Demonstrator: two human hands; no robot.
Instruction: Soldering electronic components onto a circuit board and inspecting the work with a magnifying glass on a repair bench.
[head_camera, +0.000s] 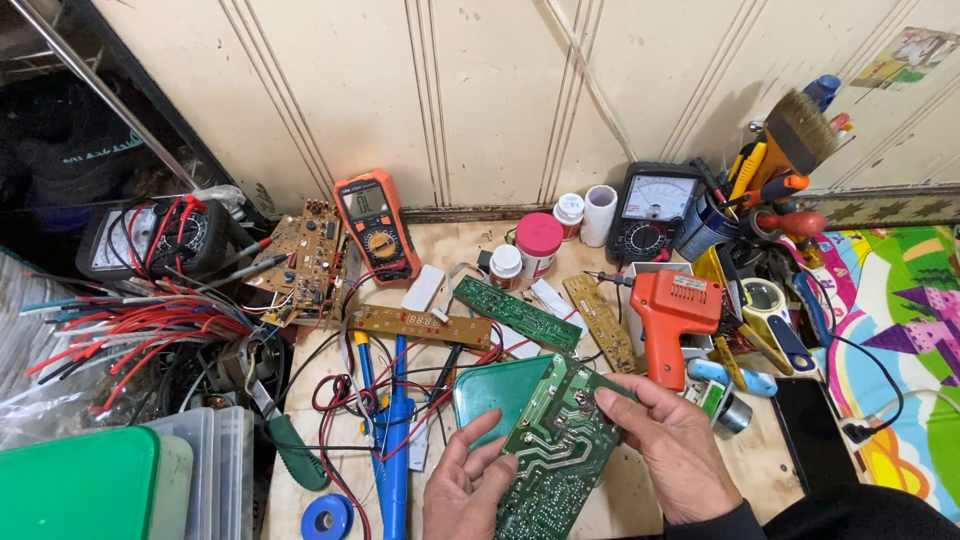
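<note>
Green circuit board (555, 450), lower centre, gripped by curled left hand (468, 492) and right hand (672, 440); red-lidded white jar (539, 243), apparently labelled, upper centre.

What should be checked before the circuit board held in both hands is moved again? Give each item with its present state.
1. Both hands on the circuit board: ok. The left hand supports its lower left edge, the right hand grips its right edge.
2. Solder side faces up for viewing: ok.
3. Orange soldering gun apart from the hands: ok, it lies beyond the right hand.
4. Gun hot or cold: cannot tell.
5. Blue soldering iron apart from the board: ok, it lies left of the left hand among red wires.
6. Green tray under the board free of parts: cannot tell, mostly hidden.
</note>
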